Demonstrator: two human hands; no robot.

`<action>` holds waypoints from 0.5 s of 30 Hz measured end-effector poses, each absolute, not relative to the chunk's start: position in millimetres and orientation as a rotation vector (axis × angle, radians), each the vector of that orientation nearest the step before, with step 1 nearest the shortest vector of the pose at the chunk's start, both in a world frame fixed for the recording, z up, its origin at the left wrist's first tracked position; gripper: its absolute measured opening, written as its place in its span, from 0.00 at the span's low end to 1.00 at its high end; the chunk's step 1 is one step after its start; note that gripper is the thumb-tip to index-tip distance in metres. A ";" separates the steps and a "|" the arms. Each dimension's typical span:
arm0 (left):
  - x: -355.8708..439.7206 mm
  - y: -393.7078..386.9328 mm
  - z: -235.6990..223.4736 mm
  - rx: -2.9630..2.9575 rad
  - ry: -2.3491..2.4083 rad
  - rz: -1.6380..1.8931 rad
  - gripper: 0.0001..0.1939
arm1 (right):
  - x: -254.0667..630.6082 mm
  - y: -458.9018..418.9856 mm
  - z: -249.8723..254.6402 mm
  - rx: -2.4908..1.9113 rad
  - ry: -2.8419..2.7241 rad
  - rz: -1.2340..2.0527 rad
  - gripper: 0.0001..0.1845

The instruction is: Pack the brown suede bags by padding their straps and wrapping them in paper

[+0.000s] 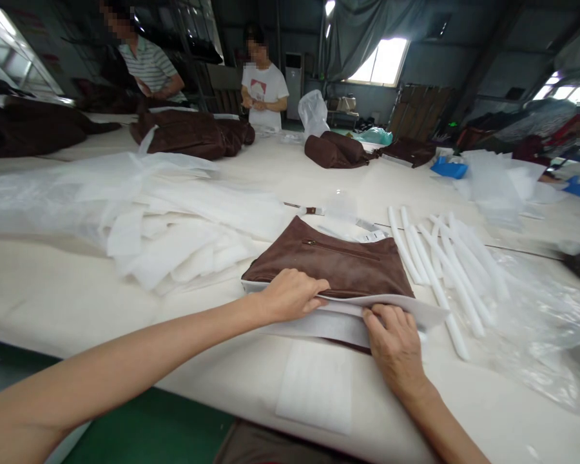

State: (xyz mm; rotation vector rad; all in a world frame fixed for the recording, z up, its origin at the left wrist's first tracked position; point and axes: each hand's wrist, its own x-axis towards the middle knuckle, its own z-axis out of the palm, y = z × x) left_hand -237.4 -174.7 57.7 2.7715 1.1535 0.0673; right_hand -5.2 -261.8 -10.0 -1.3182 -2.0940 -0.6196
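Pinching a white sheet (431,312) along the near edge of a brown zippered bag (338,261) on the counter (53,283), the left hand (292,294) and right hand (395,338) have it seemingly partly tucked in, its right end outside.

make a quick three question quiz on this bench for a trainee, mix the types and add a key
1. True or false: the white rods lie to the left of the brown bag between the person's hands and the far side of the table.
2. Multiple choice: what do the fingers of the right hand touch?
a) a blue bag
b) the white sheet at the brown bag's near edge
c) a white rod
3. Fill in: a ____ runs across the upward face of the brown bag.

Key: 1. False, they lie to its right; 2. b; 3. zip
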 end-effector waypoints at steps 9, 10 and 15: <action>-248.1 -185.2 4.2 3.182 0.875 0.666 0.13 | 6.4 -279.4 42.1 -1.303 -2.153 -0.341 0.08; -248.6 -185.0 2.7 3.208 0.859 0.703 0.13 | 10.8 -276.1 56.2 -1.296 -2.160 -0.343 0.10; -249.4 -187.1 -5.1 3.270 0.834 0.771 0.15 | 25.3 -234.5 80.7 -1.387 -2.589 -0.101 0.33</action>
